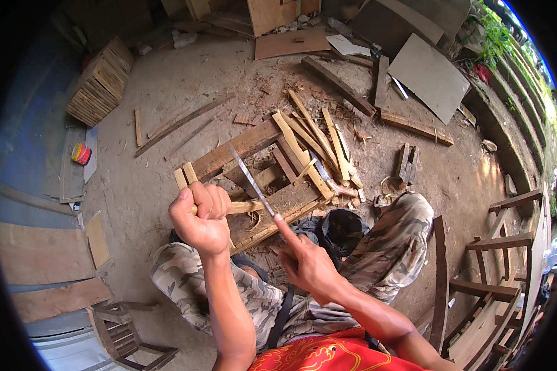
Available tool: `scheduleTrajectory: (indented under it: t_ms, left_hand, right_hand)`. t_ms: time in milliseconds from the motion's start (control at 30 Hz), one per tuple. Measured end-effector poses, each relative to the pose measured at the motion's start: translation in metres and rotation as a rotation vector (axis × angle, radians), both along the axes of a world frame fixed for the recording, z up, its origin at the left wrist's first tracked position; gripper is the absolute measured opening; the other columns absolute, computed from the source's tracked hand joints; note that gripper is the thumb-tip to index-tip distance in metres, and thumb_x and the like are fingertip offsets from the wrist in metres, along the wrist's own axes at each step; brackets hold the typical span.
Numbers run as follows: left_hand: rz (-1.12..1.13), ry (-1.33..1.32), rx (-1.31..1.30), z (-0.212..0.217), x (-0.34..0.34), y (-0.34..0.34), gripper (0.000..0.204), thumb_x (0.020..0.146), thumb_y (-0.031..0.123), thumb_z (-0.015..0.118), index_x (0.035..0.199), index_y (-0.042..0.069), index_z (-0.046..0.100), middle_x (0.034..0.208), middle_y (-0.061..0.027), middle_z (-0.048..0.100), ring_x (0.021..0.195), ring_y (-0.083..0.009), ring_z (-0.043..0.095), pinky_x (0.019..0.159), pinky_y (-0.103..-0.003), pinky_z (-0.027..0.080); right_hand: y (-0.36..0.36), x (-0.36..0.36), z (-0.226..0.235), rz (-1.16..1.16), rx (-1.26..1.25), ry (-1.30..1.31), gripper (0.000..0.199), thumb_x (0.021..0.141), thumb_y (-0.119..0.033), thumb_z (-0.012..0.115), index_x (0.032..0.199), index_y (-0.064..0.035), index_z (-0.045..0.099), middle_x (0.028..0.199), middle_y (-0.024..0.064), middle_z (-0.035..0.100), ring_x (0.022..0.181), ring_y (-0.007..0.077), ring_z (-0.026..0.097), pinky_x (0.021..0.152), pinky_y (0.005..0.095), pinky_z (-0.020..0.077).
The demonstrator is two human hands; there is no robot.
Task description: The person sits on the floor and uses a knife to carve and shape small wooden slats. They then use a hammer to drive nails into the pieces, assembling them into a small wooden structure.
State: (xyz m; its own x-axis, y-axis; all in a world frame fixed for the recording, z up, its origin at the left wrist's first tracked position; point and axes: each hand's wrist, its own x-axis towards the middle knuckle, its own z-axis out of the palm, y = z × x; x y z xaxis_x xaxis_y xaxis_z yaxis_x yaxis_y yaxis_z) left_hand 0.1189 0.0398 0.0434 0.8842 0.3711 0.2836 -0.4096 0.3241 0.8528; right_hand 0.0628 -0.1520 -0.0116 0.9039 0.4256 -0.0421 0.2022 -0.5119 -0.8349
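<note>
My left hand (201, 213) is closed in a fist around a pale wooden piece (246, 206). Part of that wood sticks out to the right of the fist, and two short pale ends (185, 174) rise beyond it. My right hand (312, 264) grips a long narrow knife (251, 179), its index finger stretched along it. The blade slants up and left, its tip over the low wooden bench frame (235, 149) in front of me. The knife's handle is hidden in my palm. Several pale shaped wood pieces (303, 154) lie on the frame's right side.
Wood shavings and scraps litter the floor around the frame. Dark beams (340, 86) and a grey board (430, 77) lie at the far right. A slatted wooden crate (102, 80) and a small red-and-yellow tub (80, 154) stand left. Wooden chair frames (501, 247) are at the right.
</note>
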Motion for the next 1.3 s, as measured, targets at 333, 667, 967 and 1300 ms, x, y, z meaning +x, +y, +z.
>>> scheduleTrajectory:
  t_ms: [333, 667, 967, 1300]
  left_hand:
    - [-0.054, -0.044, -0.037, -0.006, -0.009, 0.008, 0.046, 0.099, 0.036, 0.036, 0.061, 0.015, 0.024, 0.05, 0.002, 0.022, 0.048, -0.0124, 0.016, 0.05, -0.034, 0.018]
    - [-0.033, -0.052, -0.076, -0.007, -0.008, 0.009, 0.046, 0.099, 0.035, 0.037, 0.06, 0.015, 0.024, 0.05, 0.0022, 0.022, 0.048, -0.012, 0.016, 0.05, -0.034, 0.018]
    - [-0.071, -0.048, 0.022, -0.005, -0.007, -0.001, 0.044, 0.1, 0.037, 0.036, 0.062, 0.017, 0.025, 0.051, 0.0037, 0.02, 0.048, -0.0123, 0.014, 0.051, -0.033, 0.018]
    - [-0.226, -0.177, 0.088, -0.01, -0.021, 0.01, 0.046, 0.1, 0.036, 0.037, 0.061, 0.015, 0.027, 0.05, 0.0033, 0.022, 0.047, -0.0123, 0.014, 0.05, -0.034, 0.017]
  right_hand:
    - [-0.006, -0.004, -0.002, -0.063, 0.083, -0.094, 0.086, 0.091, -0.009, 0.066, 0.164, -0.0235, 0.023, 0.092, 0.0273, 0.062, 0.078, 0.0468, 0.066, 0.071, 0.0524, 0.0533]
    - [-0.002, -0.013, -0.004, -0.029, -0.06, -0.082, 0.086, 0.093, -0.012, 0.06, 0.164, -0.0332, 0.018, 0.093, 0.0283, 0.063, 0.076, 0.0462, 0.068, 0.069, 0.0549, 0.0559]
    - [-0.012, -0.013, -0.006, 0.018, -0.087, -0.074, 0.086, 0.091, -0.012, 0.06, 0.164, -0.0327, 0.02, 0.092, 0.0283, 0.062, 0.073, 0.0458, 0.068, 0.059, 0.0547, 0.0552]
    - [-0.02, -0.003, -0.003, 0.0, -0.149, 0.076, 0.082, 0.094, -0.012, 0.062, 0.164, -0.0258, 0.022, 0.094, 0.0276, 0.065, 0.081, 0.0448, 0.069, 0.072, 0.0533, 0.0553]
